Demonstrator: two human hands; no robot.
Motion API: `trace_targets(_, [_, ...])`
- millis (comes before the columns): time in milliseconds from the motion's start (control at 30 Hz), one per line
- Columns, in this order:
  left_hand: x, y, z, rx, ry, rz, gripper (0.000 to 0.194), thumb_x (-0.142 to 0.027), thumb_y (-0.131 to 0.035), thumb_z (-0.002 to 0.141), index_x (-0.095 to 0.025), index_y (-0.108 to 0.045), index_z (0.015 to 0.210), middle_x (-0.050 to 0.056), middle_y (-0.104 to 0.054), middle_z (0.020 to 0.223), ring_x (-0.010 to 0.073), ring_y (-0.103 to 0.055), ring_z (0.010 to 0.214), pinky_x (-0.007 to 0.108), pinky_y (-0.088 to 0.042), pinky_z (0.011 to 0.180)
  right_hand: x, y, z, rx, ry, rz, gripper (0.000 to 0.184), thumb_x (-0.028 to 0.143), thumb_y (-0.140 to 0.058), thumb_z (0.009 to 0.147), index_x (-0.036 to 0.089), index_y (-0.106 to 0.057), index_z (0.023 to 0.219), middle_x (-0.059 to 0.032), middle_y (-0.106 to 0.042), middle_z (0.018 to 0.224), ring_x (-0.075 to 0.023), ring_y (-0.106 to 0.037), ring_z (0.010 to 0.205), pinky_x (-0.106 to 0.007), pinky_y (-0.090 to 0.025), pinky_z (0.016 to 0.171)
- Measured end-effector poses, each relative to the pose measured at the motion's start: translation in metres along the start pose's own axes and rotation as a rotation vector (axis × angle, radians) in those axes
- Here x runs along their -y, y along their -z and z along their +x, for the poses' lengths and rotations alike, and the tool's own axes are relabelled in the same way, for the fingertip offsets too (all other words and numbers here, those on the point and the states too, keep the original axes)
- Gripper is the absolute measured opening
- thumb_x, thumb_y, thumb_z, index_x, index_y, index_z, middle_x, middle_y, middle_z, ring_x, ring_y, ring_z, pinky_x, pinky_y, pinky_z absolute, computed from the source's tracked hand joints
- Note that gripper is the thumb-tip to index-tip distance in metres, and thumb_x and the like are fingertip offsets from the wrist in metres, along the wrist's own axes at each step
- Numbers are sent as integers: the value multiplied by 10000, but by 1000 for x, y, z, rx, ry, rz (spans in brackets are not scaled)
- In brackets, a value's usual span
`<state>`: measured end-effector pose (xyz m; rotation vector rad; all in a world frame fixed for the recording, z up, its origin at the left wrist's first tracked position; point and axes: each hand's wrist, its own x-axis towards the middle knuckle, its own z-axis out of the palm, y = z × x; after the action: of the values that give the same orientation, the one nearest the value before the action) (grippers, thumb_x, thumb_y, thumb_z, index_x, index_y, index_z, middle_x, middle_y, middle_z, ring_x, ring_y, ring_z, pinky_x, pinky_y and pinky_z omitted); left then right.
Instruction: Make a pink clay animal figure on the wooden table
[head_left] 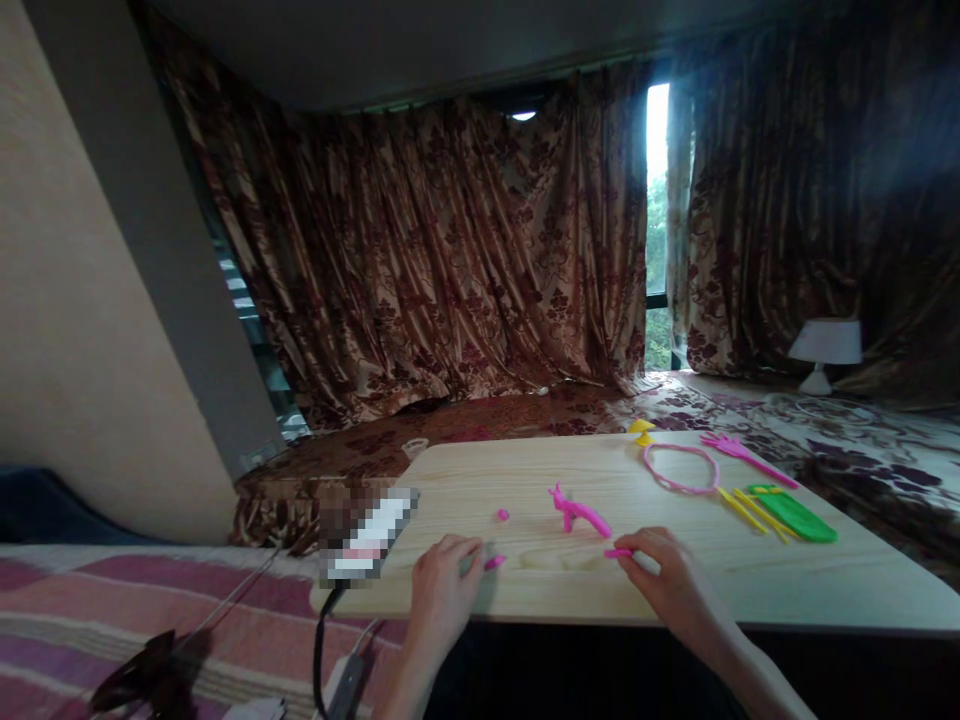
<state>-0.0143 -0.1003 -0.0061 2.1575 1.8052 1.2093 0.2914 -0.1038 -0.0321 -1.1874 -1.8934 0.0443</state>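
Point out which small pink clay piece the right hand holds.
The short pink stick pinched by the right hand; the pink ball and pink stub are over by the left hand.

Figure [583, 513] on table [457, 480], ring [691, 491] right; lamp [826, 342] behind

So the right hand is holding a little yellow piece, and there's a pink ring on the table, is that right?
Not quite: the piece in the right hand is pink, not yellow, as the head view shows. The pink ring is indeed on the table.
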Motion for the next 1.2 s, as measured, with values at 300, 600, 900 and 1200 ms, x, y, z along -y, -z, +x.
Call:
trace_targets(300, [-57,2,-13,85,15,-59,148,-219,-576,795,-177,-718,795,63,-718,821,220,-644,836,340,-464,823,21,21,-9,-63,52,-186,235,280,-580,831,209,-668,1037,-104,-656,999,-282,-575,982,-454,-466,820])
trace_targets(600, [-149,38,-48,176,-227,-561,124,-187,-614,798,-218,-708,873,13,-710,849,159,-658,852,242,-512,795,125,73,-5,-37,355,318,369,24,-592,754,224,-614,1063,-53,-627,925,-188,-585,892,-310,-524,777])
trace_targets(900, [-145,43,-53,232,-306,-664,160,-148,-619,790,-213,-687,920,22,-683,819,156,-652,796,249,-525,747,134,88,-1,-102,352,367,246,30,-595,766,206,-654,927,-42,-643,797,-166,-616,775,-259,-543,695])
trace_targets(1200, [-148,52,-52,93,-462,-456,198,-141,-646,771,-236,-639,945,-5,-682,814,148,-656,790,332,-480,919,131,93,-1,-79,352,378,190,59,-614,763,199,-667,879,-49,-630,784,-176,-610,765,-274,-543,669])
